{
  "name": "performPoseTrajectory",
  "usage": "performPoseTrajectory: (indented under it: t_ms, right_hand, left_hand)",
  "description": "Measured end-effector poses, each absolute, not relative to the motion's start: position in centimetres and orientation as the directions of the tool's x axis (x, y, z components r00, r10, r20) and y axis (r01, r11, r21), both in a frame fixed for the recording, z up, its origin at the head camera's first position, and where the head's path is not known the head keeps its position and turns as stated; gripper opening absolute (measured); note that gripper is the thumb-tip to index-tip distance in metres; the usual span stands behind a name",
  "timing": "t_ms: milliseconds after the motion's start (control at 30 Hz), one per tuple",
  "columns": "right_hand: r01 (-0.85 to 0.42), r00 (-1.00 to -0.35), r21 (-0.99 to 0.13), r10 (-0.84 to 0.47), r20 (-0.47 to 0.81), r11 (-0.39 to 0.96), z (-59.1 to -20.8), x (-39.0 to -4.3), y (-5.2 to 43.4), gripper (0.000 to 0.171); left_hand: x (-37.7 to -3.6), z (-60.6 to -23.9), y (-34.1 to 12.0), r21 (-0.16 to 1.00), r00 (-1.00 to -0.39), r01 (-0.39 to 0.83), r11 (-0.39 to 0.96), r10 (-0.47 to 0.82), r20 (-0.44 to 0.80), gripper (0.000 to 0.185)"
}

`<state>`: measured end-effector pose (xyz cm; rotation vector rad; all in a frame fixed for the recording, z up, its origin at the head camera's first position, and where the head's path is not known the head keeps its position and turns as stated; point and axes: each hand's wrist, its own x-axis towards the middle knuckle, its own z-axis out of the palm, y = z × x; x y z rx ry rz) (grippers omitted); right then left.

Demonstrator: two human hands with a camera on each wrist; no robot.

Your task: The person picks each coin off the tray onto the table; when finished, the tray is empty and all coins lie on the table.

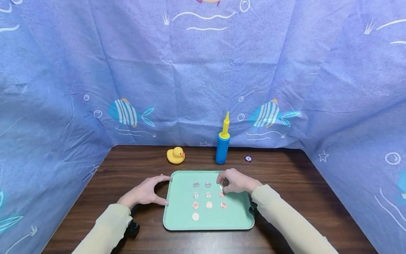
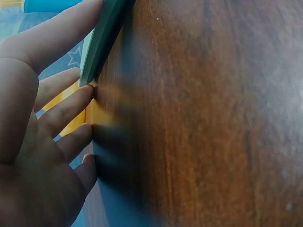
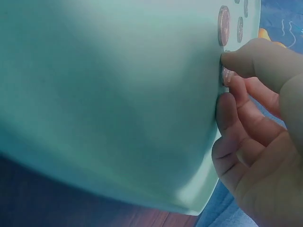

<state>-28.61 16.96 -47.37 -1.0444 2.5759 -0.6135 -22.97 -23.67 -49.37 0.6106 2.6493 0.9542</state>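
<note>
A mint green tray [image 1: 234, 218] lies on the dark wooden table [image 1: 304, 197]. Several coins sit on it in rows, silver ones [image 1: 196, 185] at the far side and copper ones [image 1: 223, 205] nearer me. My right hand [image 1: 222, 183] hovers over the far right corner of the coin grid. In the right wrist view, this hand [image 3: 223, 78] pinches a coin [image 3: 227, 75] between thumb and fingertips against the tray [image 3: 118, 94]. My left hand [image 1: 167, 191] rests on the table, thumb and forefinger touching the tray's left edge [image 2: 102, 42], fingers [image 2: 71, 106] loosely straight.
A yellow rubber duck [image 1: 176, 155], an upright blue pump with a yellow nozzle [image 1: 222, 144] and a small round purple token [image 1: 248, 158] stand behind the tray. Blue fish-print cloth [image 1: 203, 70] walls in the table at the back and both sides.
</note>
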Motion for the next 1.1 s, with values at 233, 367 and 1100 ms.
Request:
performPoseTrajectory:
  t_ms: [233, 367, 1100]
  right_hand:
    - [-0.618, -0.687, -0.498, -0.726, -0.034, 0.608, -47.5, -28.5, 17.3, 0.018]
    - [-0.619, -0.697, -0.514, -0.717, 0.011, 0.594, -47.5, -28.3, 17.7, 0.013]
    - [-0.481, -0.814, -0.655, -0.574, 0.087, 0.583, -47.0, -27.8, 22.4, 0.013]
  left_hand:
    - [-23.0, -49.3, -23.7, 0.654, -0.879, 0.296, 0.696, 0.467, -0.099, 0.089]
    - [-23.1, -49.4, -23.7, 0.657, -0.878, 0.296, 0.694, 0.469, -0.099, 0.089]
    - [-23.0, -49.3, -23.6, 0.664, -0.88, 0.278, 0.694, 0.461, -0.114, 0.09]
